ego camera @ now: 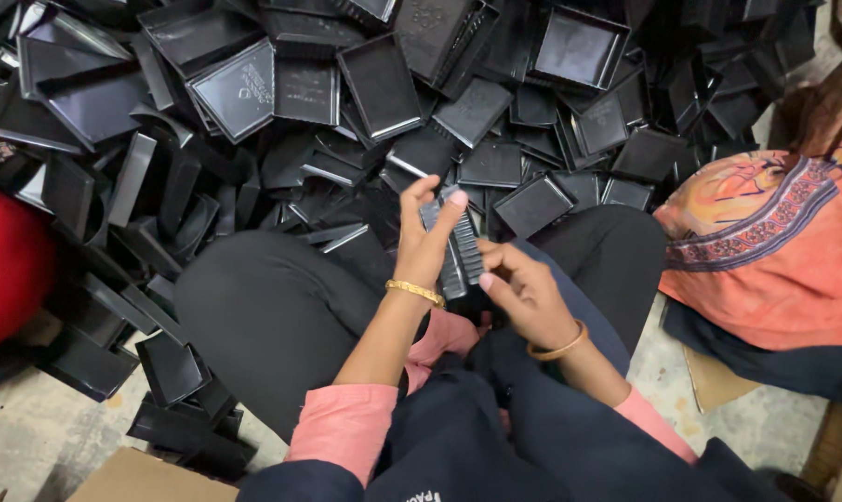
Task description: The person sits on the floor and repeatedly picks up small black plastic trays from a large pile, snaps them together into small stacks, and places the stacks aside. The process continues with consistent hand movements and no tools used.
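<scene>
**Stack of black trays squared up between both hands**

From my seat, I judge this as the gathering step: my left hand (427, 244) is closed around a small stack of black plastic trays (458, 244), held on edge above my lap, thumb and fingers clamping its sides. My right hand (523, 296) sits at the stack's four o'clock, fingertips touching its lower edge, gripping nothing itself. The next move probably calls for aligning the ribbed edges. The trays are thin, rigid, matte-glossy rectangles with raised rims. A heap of loose trays (384, 102) spreads from nine to two o'clock. A co-worker's orange patterned garment (774, 251) sits at three o'clock.
</scene>
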